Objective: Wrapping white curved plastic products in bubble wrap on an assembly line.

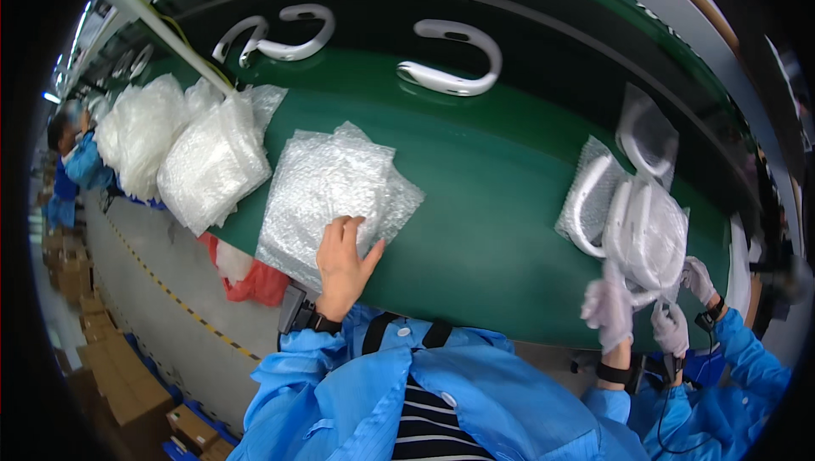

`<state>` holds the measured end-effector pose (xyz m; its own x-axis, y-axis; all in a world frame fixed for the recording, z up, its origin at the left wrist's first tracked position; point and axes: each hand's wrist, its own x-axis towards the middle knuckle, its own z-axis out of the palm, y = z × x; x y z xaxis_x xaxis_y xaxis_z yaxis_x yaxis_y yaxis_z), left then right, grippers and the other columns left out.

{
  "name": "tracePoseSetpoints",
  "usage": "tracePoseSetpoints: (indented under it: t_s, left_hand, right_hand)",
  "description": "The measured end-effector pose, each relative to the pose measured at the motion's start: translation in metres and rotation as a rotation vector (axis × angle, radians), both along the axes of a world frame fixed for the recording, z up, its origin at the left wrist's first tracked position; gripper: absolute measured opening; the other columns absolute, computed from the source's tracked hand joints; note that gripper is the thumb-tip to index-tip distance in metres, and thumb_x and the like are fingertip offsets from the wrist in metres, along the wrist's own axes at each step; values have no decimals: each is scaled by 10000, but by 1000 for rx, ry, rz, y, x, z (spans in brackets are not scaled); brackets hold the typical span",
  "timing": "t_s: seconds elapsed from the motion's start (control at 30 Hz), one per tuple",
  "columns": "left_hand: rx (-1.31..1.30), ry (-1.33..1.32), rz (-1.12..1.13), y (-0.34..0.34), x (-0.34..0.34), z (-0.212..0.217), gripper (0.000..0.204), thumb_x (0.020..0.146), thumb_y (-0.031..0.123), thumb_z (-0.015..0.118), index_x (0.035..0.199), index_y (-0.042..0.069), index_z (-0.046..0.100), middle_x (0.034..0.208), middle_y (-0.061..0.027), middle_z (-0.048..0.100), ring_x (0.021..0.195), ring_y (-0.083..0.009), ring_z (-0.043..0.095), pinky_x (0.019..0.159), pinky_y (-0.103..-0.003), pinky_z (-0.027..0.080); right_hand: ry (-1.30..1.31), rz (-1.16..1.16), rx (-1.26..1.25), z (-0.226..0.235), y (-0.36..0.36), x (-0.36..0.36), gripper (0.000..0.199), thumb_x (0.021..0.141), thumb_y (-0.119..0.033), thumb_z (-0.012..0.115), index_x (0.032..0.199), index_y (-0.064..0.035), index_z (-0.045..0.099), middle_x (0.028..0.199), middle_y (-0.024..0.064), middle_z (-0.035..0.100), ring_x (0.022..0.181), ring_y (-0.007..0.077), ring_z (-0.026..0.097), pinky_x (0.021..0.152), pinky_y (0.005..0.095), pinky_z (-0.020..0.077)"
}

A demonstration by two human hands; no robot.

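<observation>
My left hand [344,261], bare, rests on the near edge of a stack of clear bubble-wrap bags [318,181]. Its fingers lie on the top bag, the thumb spread to the right. My right hand [609,308], in a white glove, is over the right part of the green work surface. Motion smears its fingers, so I cannot tell whether they hold anything. Just beyond it lies a pile of white curved C-shaped parts in bubble bags [649,236]. One bagged curved part [586,210] lies at the pile's left side.
Bare white C-shaped parts [463,83] stand along the far side of the green surface [484,232]. More bubble bags [212,160] are heaped at the left, by a pale pole [170,28]. At the right, a co-worker's gloved hands [671,329] are near the bagged pile.
</observation>
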<state>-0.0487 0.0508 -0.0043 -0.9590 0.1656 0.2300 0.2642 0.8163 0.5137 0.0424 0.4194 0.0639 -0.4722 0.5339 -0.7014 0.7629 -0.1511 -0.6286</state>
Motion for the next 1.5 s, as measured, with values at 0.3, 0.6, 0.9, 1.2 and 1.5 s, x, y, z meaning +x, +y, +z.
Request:
tracePoseSetpoints:
  t_s: [0.3,0.6,0.9,1.2,1.5]
  left_hand:
    - [285,-195,236,-41,-7,-40,180,753,71,654,890,4,558,983,-140,587,835,-306,586,703,-350,479]
    - [639,-436,376,-79,1,-50,138,812,121,628,821,-10,586,833,-76,621,750,-120,571,641,-258,462]
    - [226,-24,531,-57,5,-27,112,854,139,538,899,37,531,782,-141,586,733,-280,581,638,-359,441]
    - [-137,175,371,-52,22,-24,203,767,37,584,962,55,530,822,-119,556,775,-300,569,653,-383,449]
    - [-155,217,293,-67,42,-21,165,742,21,585,904,54,579,783,-85,518,729,-268,560,596,-368,457]
  right_hand:
    - [167,718,642,-159,-29,-389,451,858,-444,477,1049,-58,612,946,196,631,917,362,589,707,371,481]
    - [445,145,-187,-141,-52,-349,170,804,-213,561,766,-52,521,700,51,536,660,150,521,603,253,409]
    - [760,121,-572,-83,-39,-160,145,853,-148,585,922,-55,498,667,-15,488,538,73,469,519,229,438]
    - [373,163,-593,-72,-157,-57,186,793,-49,639,851,-81,465,561,-28,416,388,67,403,343,206,375]
    - [430,-28,-558,-83,-220,-53,238,813,-81,646,874,-71,417,614,4,425,444,96,447,424,270,465]
